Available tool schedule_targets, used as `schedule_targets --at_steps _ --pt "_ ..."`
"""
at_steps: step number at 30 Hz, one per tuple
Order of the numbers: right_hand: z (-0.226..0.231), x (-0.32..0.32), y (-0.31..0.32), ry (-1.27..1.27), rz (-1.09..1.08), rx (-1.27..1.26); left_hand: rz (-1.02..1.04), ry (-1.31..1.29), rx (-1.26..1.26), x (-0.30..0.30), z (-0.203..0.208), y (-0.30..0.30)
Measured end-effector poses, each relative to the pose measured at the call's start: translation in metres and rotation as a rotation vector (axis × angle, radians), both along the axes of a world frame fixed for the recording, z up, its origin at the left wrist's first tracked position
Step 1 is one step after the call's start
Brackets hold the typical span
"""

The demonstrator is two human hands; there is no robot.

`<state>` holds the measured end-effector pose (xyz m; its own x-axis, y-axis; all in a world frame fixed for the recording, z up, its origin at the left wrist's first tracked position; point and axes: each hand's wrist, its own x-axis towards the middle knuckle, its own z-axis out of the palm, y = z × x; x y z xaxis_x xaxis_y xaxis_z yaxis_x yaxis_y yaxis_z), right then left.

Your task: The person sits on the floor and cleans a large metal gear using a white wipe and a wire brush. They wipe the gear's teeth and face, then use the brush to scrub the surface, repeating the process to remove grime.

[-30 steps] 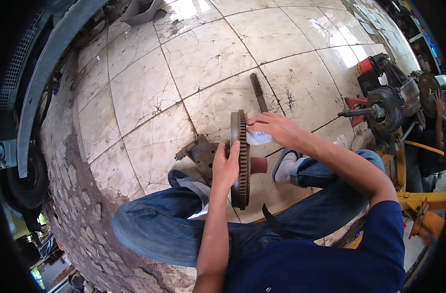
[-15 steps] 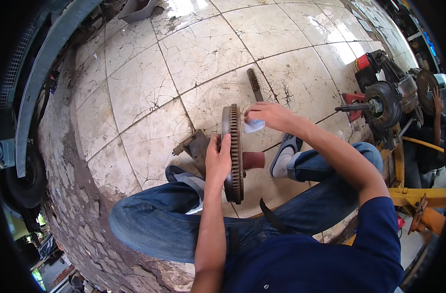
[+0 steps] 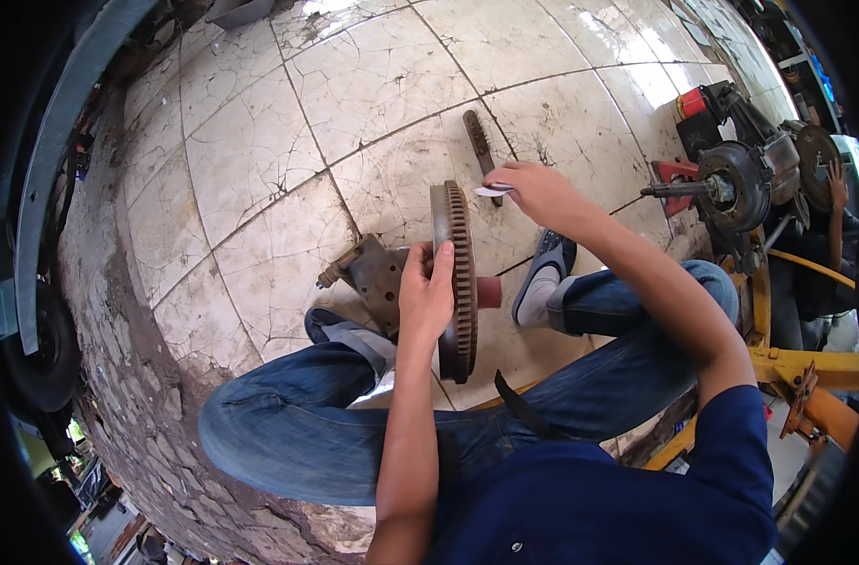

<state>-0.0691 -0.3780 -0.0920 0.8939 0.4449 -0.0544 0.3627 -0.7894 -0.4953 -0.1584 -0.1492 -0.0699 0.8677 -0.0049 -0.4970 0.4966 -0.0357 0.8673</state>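
Note:
A flywheel with a toothed ring gear (image 3: pixel 462 282) stands on edge between my legs. My left hand (image 3: pixel 427 292) grips its left side, fingers behind the rim and thumb along the near face. To the right of its upper rim, my right hand (image 3: pixel 535 196) pinches a thin white sheet (image 3: pixel 494 190), seen nearly edge-on and apart from the flywheel. Partly hidden behind the gear is a reddish-brown piece (image 3: pixel 489 292). A brown metal bracket-like part (image 3: pixel 368 278) lies left of the flywheel. The wire brush (image 3: pixel 478 141) rests on the tiles beyond my right hand.
Cracked white tiles (image 3: pixel 250 151) cover the floor. A hub and axle assembly (image 3: pixel 726 188) stands at the right, near a yellow metal frame (image 3: pixel 806 367). Another person's hand (image 3: pixel 838 185) touches a disc there. A wheel (image 3: pixel 48 344) is at the far left.
My right hand has moved up and slightly away from the flywheel, turning the white sheet from face-on to nearly edge-on. My left hand keeps its hold. The whole view has shifted a little.

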Motion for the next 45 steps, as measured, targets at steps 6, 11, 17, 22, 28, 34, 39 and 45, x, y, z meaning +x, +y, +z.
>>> schedule_targets --at_steps 6,11,17,22,28,34,39,45 --pt "-0.017 0.022 0.028 -0.155 0.099 -0.6 -0.024 -0.036 -0.007 -0.002 -0.004 -0.006" --pt "-0.016 0.027 0.034 -0.129 0.154 -0.656 -0.017 -0.005 -0.042 -0.003 -0.009 -0.004" --pt "0.002 0.037 0.032 0.034 0.238 -0.496 0.0 0.011 -0.013 0.0 0.004 -0.003" --pt "0.016 0.037 0.033 0.103 0.249 -0.36 -0.006 0.008 0.01 0.001 0.005 -0.003" --pt "0.043 0.029 0.033 0.174 0.262 -0.311 -0.003 0.035 -0.066 -0.001 -0.003 -0.005" --pt "0.097 -0.003 0.009 0.343 0.477 0.067 -0.007 0.019 -0.134 -0.003 -0.002 -0.006" --pt "0.075 -0.004 -0.012 0.211 0.161 -0.09 -0.017 -0.009 -0.059 0.0 -0.001 -0.008" --pt "0.056 -0.031 0.026 0.084 0.155 -0.115 -0.012 0.031 -0.026 0.0 0.005 -0.005"
